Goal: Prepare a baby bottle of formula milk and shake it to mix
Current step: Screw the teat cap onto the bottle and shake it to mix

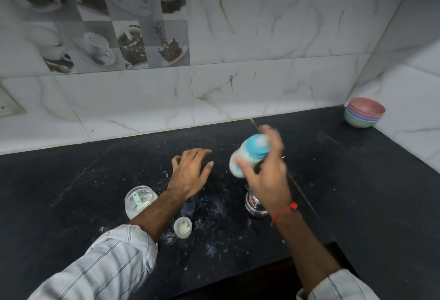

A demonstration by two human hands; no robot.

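My right hand (266, 176) grips a baby bottle (250, 154) with a turquoise collar and white milky contents, held tilted above the black counter (95, 180); both hand and bottle are blurred. My left hand (190, 171) hovers open over the counter to the bottle's left, fingers spread, holding nothing. A clear formula jar (140, 201) with white powder and a scoop inside stands open by my left forearm. A small clear cap (182, 227) lies below it on the counter.
A steel cup (254, 205) stands under my right wrist. Stacked coloured bowls (364, 115) sit in the back right corner. White powder is scattered across the counter's middle. Tiled walls bound the back and right; the counter's front edge steps back at lower right.
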